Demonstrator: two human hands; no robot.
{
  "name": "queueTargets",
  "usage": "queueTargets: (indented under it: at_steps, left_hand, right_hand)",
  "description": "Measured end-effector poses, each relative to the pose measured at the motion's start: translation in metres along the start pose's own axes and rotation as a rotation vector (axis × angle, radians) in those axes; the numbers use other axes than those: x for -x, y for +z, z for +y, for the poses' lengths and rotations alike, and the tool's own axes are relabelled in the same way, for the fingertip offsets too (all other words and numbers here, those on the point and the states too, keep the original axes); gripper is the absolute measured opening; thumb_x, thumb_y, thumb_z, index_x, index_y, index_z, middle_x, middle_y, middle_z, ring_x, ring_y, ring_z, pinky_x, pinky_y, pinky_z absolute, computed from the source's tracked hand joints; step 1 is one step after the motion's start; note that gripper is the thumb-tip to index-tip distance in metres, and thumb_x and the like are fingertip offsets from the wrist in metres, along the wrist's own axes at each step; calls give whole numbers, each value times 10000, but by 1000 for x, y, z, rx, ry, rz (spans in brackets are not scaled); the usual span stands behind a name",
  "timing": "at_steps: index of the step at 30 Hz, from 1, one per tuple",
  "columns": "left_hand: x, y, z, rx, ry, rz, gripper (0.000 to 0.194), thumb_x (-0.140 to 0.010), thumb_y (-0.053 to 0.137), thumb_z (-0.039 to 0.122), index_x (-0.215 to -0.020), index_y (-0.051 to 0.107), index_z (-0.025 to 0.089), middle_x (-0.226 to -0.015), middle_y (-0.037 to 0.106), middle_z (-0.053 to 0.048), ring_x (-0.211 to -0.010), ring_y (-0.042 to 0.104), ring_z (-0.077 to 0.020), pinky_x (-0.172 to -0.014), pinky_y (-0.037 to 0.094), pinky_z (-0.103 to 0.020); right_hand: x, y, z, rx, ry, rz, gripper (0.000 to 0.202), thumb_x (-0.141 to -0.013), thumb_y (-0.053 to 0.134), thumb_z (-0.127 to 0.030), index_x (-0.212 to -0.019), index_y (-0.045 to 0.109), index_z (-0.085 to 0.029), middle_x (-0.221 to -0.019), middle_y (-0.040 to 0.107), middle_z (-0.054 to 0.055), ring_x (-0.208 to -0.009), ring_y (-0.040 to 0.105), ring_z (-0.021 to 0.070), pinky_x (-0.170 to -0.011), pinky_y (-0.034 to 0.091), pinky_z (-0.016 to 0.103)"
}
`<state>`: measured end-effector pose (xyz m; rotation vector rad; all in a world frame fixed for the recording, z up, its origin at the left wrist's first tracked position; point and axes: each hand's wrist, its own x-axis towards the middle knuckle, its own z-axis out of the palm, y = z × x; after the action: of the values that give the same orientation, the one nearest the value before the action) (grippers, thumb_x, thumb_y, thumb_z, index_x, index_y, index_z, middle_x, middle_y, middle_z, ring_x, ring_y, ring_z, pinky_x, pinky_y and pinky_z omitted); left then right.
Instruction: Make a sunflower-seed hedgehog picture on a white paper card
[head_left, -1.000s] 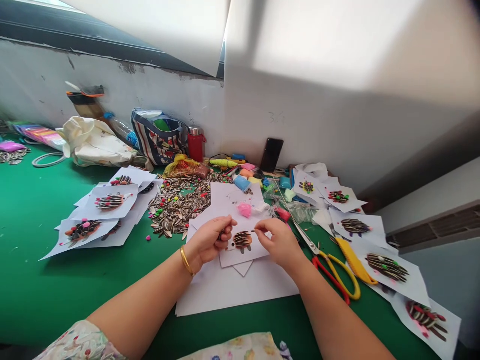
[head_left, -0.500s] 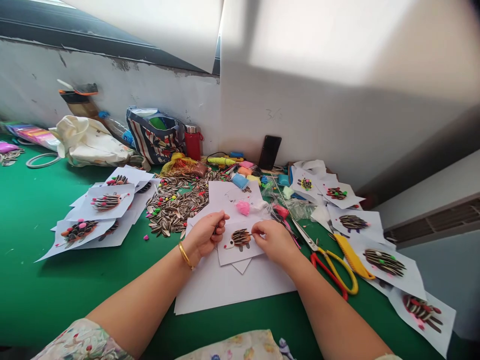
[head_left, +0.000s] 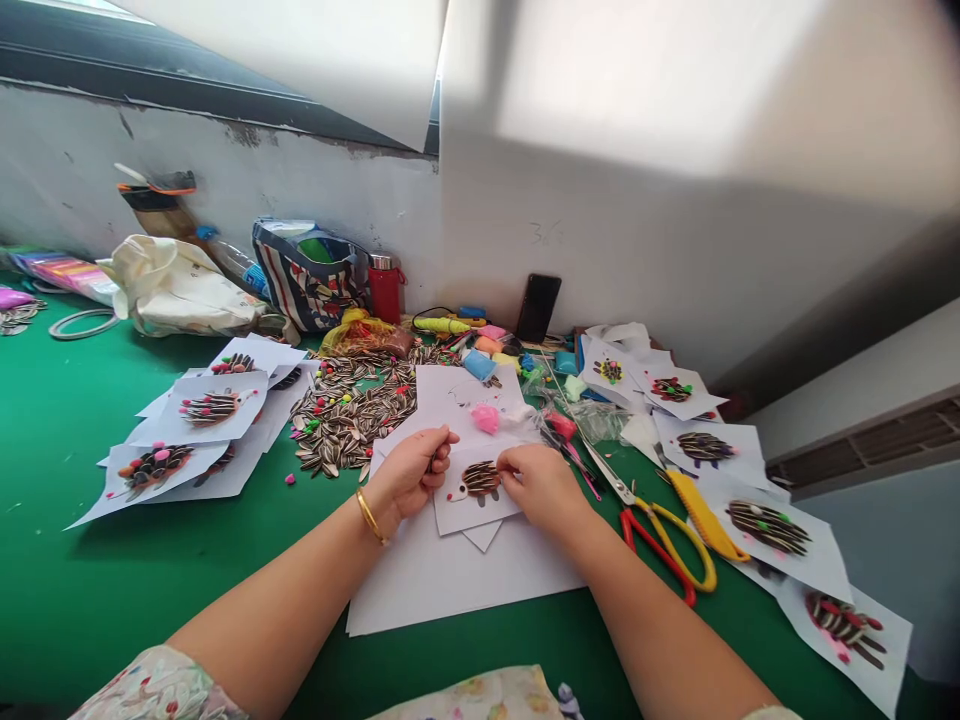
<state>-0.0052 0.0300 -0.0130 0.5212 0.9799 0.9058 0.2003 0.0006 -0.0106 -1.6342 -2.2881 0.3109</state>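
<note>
A hedgehog figure (head_left: 478, 480) of striped sunflower seeds over a brown body, with a small red nose, lies on a white paper card (head_left: 469, 518) in front of me. At its right edge, my right hand (head_left: 541, 490) pinches a sunflower seed against the body; the fingers mostly hide the seed. My left hand (head_left: 415, 468), a gold bangle on its wrist, is curled closed just left of the card. A small dark bit shows between its fingers, too hidden to name. Beneath the card lie larger white sheets (head_left: 420, 590).
A heap of sunflower seeds (head_left: 349, 410) spreads beyond my left hand. Scissors (head_left: 667, 540) and a yellow utility knife (head_left: 705, 515) lie at right. Finished hedgehog cards (head_left: 217, 405) flank both sides. Pink clay (head_left: 485, 417), a phone (head_left: 538, 308) and a red flask (head_left: 385, 290) are farther back.
My right hand has moved slightly left, bringing the pinched seed, visible before, up against the hedgehog's right edge. My left hand has stayed in place.
</note>
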Motion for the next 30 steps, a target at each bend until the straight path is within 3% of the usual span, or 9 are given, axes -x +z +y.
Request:
queueTargets:
  at_steps: [13,30]
  left_hand:
    - [0,0,-1,-8,13,-9,193,-915,564,291,-846,606,116,-632,411,49,-429,339,-18,-336,167,-109]
    - [2,0,2,92,-38,10,186,-939,534,253,-840,600,110,-618,421,44,-421,378,-22,-309,200,-96]
  right_hand:
    - [-4,12,3,52,-33,-12,152,-871,606,-183,-890,744,-243,-851,713,12,-855,591,181,-774,349,294]
    - [-5,9,2,100,-49,-60,153,-897,607,-193,-890,752,-243,-846,712,29,-861,587,194,-752,328,315]
